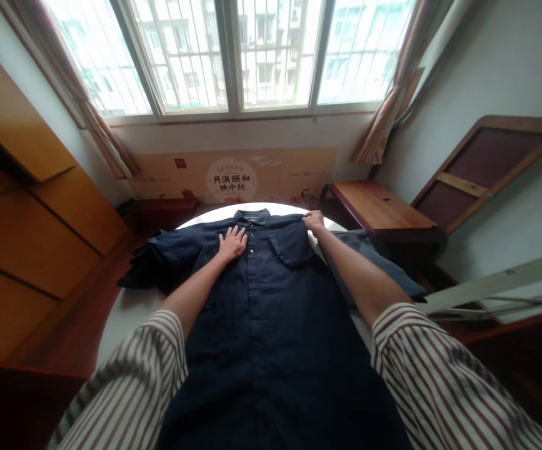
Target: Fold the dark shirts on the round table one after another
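Navy, collared button-front cloth shirt [280, 325] is laid on white rounded tabletop [123, 322], long axis running fwd to collar [252, 217], w/ far R shoulder edge pinched by fingers of R hand [314, 221], chest pressed by spread, ungripping fingers of L hand [233, 243].

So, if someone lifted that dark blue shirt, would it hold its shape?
Probably not: the shirt shows soft wrinkles, so it would likely sag. Its collar has a crisp outline, so that part may be stiffer.

Bright barred windows [275, 56] between long curtains [106, 137], pale walls [500, 69], orange-brown cabinets [27, 231] at left, reddish floor [74, 315]
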Available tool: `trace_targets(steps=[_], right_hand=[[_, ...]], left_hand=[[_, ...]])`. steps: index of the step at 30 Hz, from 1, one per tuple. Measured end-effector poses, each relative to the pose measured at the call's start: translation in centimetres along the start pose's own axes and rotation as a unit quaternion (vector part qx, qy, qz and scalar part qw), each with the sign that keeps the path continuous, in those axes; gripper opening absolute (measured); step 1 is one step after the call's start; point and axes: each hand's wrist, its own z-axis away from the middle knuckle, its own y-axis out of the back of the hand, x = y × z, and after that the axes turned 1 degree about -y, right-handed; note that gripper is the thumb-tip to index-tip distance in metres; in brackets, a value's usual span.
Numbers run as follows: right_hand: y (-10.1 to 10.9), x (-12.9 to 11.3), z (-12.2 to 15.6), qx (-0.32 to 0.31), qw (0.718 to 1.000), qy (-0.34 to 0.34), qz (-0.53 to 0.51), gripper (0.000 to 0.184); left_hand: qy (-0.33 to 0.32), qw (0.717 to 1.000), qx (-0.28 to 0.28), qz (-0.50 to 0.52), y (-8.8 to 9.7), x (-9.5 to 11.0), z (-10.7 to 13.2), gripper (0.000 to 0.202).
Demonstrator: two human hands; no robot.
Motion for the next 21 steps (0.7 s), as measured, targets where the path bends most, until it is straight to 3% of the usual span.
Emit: trace_targets(steps=[6,10,14,17,21], right_hand=[[0.2,-0.6,0.2,0.020,0.999,0.000,0.047,0.041],[-0.8,-2.7,3.3,0.020,0.994,0.066,0.084,0.057],[-3.4,-4.1,10.5,-0.047,0.963,0.223,0.146,0.065],[-5.1,-3.9,17.6,-0.133,0.936,0.284,0.160,0.070],[-4.9,-2.6,26.4,-0.183,0.907,0.360,0.118,0.075]], left_hand=[[-0.013,1.000,-0.008,-0.023,-0.7,-0.4,-0.4,0.060],[-0.012,0.999,-0.017,-0.031,-0.7,-0.5,-0.8,0.060],[-0.010,0.999,-0.018,-0.036,-0.5,-0.4,-0.8,0.061],[-0.012,0.999,0.000,-0.036,-0.3,0.0,-0.3,0.060],[-0.002,0.998,0.056,-0.037,0.3,1.2,1.3,0.055]])
